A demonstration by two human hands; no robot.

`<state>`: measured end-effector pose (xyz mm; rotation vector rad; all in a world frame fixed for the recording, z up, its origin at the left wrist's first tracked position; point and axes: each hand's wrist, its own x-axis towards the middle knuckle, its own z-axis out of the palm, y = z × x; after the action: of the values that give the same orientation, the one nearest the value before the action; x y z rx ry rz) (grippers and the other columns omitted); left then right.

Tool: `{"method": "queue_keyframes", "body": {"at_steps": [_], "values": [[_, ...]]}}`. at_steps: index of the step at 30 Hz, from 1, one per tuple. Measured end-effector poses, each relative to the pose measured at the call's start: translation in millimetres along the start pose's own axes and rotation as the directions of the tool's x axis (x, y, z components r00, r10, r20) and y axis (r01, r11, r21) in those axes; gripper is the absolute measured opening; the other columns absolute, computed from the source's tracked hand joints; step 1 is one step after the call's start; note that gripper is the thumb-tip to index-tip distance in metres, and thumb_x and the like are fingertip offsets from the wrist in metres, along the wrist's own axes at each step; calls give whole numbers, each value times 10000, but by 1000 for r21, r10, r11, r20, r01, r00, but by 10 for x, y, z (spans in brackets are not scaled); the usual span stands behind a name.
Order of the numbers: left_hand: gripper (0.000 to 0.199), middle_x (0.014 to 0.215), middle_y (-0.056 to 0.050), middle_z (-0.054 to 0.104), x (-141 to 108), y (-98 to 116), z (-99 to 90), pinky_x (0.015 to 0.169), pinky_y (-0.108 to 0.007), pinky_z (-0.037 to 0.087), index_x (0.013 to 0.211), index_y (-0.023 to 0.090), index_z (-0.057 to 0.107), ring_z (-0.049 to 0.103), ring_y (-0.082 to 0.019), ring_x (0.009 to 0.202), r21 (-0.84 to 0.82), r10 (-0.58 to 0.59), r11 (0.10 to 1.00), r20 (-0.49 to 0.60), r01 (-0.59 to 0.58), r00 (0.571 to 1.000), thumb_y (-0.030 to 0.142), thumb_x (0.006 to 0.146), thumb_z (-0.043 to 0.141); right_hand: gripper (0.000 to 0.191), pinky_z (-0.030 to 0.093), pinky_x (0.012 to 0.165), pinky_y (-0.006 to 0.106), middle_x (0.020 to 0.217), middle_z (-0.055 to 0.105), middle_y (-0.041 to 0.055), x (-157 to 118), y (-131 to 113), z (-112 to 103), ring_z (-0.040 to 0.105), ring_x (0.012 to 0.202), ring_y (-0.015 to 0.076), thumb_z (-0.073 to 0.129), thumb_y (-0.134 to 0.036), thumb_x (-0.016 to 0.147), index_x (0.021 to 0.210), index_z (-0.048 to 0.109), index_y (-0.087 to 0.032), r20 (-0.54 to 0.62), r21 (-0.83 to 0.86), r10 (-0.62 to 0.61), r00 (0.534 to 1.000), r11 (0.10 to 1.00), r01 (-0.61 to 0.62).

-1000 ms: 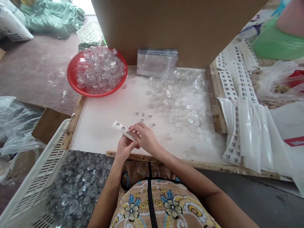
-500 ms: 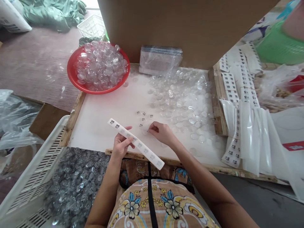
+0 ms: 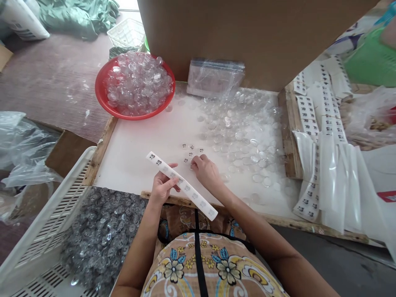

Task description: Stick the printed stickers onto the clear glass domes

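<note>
My left hand (image 3: 165,184) pinches a long white sticker strip (image 3: 194,195) between thumb and fingers. Small dark printed figures show at the strip's upper left end; paler marks run along the rest. My right hand (image 3: 206,169) is bent down at the board, its fingertips closed together beside a small cluster of discs with dark figures (image 3: 190,154). Whatever its fingertips press or hold is hidden beneath them. Many clear round discs (image 3: 236,134) lie scattered over the white board (image 3: 123,161), to the right of and beyond that hand.
A red bowl (image 3: 102,90) heaped with clear discs stands at the back left. A plastic bag (image 3: 215,78) leans on a cardboard box (image 3: 247,37). More sticker strips (image 3: 309,198) lie right of a wooden rail (image 3: 291,136). A white crate (image 3: 46,231) at lower left holds many dark-looking pieces.
My right hand has moved slightly up and closer to the printed discs, now covering the nearest spot. My left hand keeps the strip at about the same angle. The whole view has shifted slightly.
</note>
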<state>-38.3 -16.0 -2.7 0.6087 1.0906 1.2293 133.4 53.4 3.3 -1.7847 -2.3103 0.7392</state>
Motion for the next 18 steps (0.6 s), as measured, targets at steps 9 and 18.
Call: {"method": "queue_keyframes", "body": {"at_steps": [9,18], "values": [[470,710,-25,669,29,-40,52,462,-246,540,1047,141,632,643,-156,555,175,-109,981,181,77,978,341,660,809,113,427,672,256,971,678,43,-15,-327,-259,613,739,144,554,-277,899,988,594,-218,-84,449,-97,992,885,124],[318,526,-22,644,63,-60,75,452,-244,511,741,145,577,622,-158,455,269,-128,960,196,72,972,348,645,801,89,423,719,296,844,666,50,-45,-590,8,594,760,177,540,-253,915,874,608,-213,-241,278,-113,964,943,180]]}}
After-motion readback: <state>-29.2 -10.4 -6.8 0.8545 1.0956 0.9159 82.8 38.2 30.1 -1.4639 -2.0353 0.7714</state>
